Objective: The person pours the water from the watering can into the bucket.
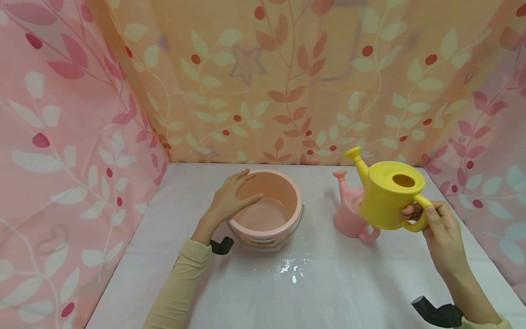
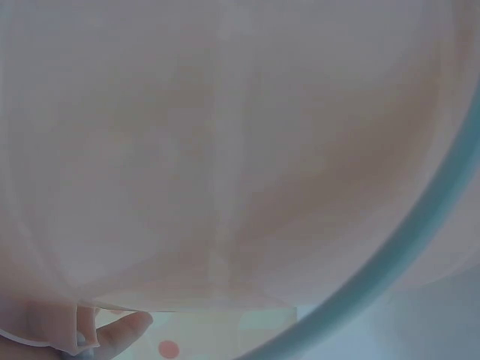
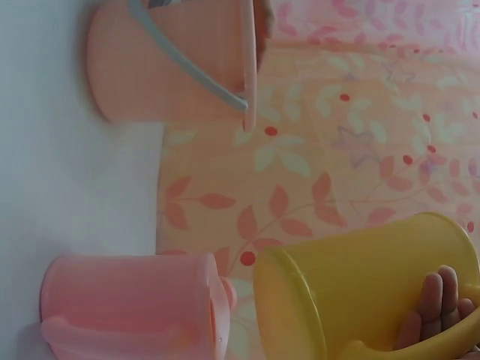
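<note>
A yellow watering can (image 1: 384, 201) hangs in the air at the right, its spout toward the upper left. My right hand (image 1: 441, 228) grips it by the handle, fingers curled through the loop. Behind and below it, a pink watering can (image 1: 349, 214) stands on the table, partly hidden in the head view. My left hand (image 1: 230, 196) rests at the left rim of a pink bucket (image 1: 283, 228), fingers spread and thumb reaching over the opening. In the left wrist view the bucket's wall (image 2: 225, 150) fills most of the picture, with its grey handle (image 2: 420, 217) crossing it.
Small puddles of water (image 1: 291, 267) glisten on the white table (image 1: 328, 292) in front of the bucket. Leaf-patterned cloth (image 1: 287, 82) hangs behind the table and along both sides. A dark camera mount (image 1: 437, 313) sits on the right wrist.
</note>
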Action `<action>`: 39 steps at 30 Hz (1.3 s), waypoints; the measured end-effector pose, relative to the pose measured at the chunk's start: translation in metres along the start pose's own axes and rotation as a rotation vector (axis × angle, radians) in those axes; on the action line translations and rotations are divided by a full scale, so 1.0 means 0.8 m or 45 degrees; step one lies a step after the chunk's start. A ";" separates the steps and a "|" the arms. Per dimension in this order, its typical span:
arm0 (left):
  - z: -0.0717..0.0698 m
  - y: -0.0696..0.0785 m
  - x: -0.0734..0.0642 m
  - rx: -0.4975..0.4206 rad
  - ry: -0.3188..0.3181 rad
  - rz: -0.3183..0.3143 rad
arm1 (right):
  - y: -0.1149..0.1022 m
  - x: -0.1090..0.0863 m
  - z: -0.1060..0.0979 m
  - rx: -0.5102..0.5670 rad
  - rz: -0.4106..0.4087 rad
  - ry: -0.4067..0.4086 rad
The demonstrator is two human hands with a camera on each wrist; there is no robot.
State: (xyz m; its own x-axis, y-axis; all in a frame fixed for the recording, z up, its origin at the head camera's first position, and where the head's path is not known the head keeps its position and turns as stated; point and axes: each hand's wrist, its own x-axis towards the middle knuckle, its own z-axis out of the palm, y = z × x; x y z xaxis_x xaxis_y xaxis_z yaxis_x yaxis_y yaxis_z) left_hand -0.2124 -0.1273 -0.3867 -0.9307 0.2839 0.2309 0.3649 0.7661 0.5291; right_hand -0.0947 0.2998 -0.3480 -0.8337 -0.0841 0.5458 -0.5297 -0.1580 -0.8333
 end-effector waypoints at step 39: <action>0.001 0.001 0.000 0.013 -0.005 -0.013 | 0.052 0.009 -0.058 0.178 -0.038 0.400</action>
State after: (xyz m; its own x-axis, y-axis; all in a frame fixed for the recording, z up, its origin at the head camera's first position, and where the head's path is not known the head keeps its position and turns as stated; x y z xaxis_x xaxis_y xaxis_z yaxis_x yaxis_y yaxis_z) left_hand -0.2120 -0.1264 -0.3869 -0.9343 0.2786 0.2223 0.3555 0.7746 0.5231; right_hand -0.1299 0.3383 -0.3830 -0.8370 0.2264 0.4981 -0.5461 -0.2910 -0.7855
